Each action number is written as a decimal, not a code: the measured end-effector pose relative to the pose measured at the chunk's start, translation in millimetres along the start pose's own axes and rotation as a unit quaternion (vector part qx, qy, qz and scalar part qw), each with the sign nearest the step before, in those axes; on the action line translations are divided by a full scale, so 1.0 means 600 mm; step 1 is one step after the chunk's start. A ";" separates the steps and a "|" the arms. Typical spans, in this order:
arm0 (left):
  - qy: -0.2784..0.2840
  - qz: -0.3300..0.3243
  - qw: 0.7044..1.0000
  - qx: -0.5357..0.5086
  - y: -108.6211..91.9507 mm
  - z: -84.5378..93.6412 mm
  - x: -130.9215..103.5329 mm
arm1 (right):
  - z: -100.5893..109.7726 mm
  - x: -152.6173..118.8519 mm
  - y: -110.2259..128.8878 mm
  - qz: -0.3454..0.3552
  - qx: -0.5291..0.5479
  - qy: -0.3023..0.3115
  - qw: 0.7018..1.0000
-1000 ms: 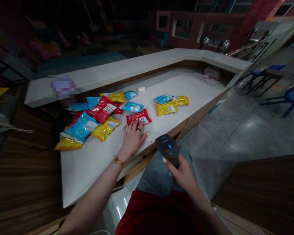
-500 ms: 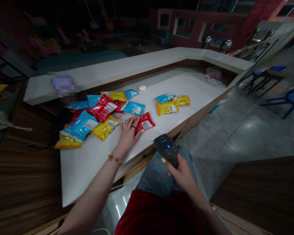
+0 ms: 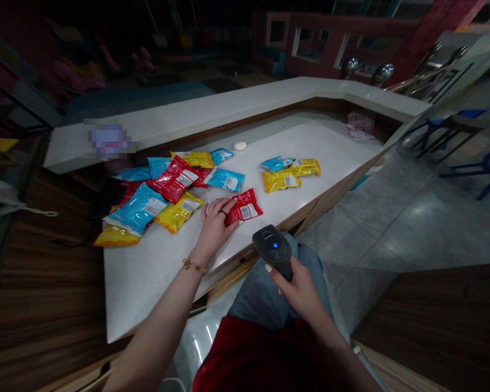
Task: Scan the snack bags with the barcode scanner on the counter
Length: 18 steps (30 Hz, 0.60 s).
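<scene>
My left hand (image 3: 218,220) rests on the white desk with its thumb and fingers around the left end of a red snack bag (image 3: 247,206). The bag lies flat, its barcode label facing up, and its left end is partly hidden under my fingers. In my right hand (image 3: 296,286) is a dark barcode scanner (image 3: 271,243), gripped by its handle with a blue light lit on top. The scanner is held above my lap, just off the desk's near edge, with its head toward the red bag.
Left of my hand lies a pile of red, blue and yellow snack bags (image 3: 173,179). Farther right sit two yellow bags (image 3: 282,180) and a blue one (image 3: 276,163). A small white oval object (image 3: 240,146) lies behind them. A raised white ledge (image 3: 212,103) borders the desk's far side.
The scanner in my right hand has shifted slightly left, nearer the red snack bag. My left hand keeps its hold on the bag, and the view has turned a little.
</scene>
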<state>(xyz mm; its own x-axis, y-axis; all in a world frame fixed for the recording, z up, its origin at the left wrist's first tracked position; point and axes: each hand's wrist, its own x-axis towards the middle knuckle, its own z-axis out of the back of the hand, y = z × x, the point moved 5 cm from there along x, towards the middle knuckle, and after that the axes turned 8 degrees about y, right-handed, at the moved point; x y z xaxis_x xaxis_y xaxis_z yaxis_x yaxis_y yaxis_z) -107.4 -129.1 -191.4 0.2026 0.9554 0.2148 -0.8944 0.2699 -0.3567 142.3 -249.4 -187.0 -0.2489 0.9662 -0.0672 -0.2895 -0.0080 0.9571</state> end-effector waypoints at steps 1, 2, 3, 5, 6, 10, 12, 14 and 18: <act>-0.003 -0.001 1.000 0.000 -0.001 0.001 0.000 | 0.000 0.000 0.000 -0.001 -0.001 -0.001 1.000; -0.005 -0.002 1.000 0.000 -0.002 0.001 0.000 | 0.000 -0.001 -0.001 -0.001 -0.002 -0.002 1.000; -0.006 -0.002 1.000 0.001 -0.003 0.002 0.000 | 0.000 -0.001 -0.001 -0.002 -0.002 -0.002 1.000; -0.006 -0.001 1.000 0.001 -0.004 0.001 0.000 | 0.001 -0.001 -0.002 -0.005 -0.003 -0.001 1.000; -0.007 0.001 1.000 0.001 -0.004 0.001 0.000 | 0.001 -0.001 -0.002 -0.007 -0.003 0.001 1.000; -0.008 0.013 1.000 0.000 -0.005 -0.001 -0.001 | 0.001 -0.002 -0.001 -0.011 0.005 0.001 1.000; -0.007 0.017 1.000 0.002 -0.006 -0.001 -0.001 | 0.002 -0.003 0.002 -0.012 0.010 -0.001 1.000; -0.004 0.020 1.000 0.005 -0.006 0.000 -0.001 | 0.002 -0.004 0.004 -0.011 0.015 -0.002 1.000; 0.002 0.016 1.000 0.003 -0.008 0.004 0.000 | 0.003 -0.004 0.006 -0.012 0.017 -0.012 1.000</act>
<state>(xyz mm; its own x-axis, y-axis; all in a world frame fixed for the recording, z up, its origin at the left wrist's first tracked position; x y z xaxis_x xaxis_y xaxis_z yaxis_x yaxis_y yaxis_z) -103.9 -130.7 -187.8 0.1749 0.9640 0.2005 -0.9028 0.2383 -0.3580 143.6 -251.3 -182.8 -0.2198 0.9719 -0.0843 -0.2638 0.0239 0.9643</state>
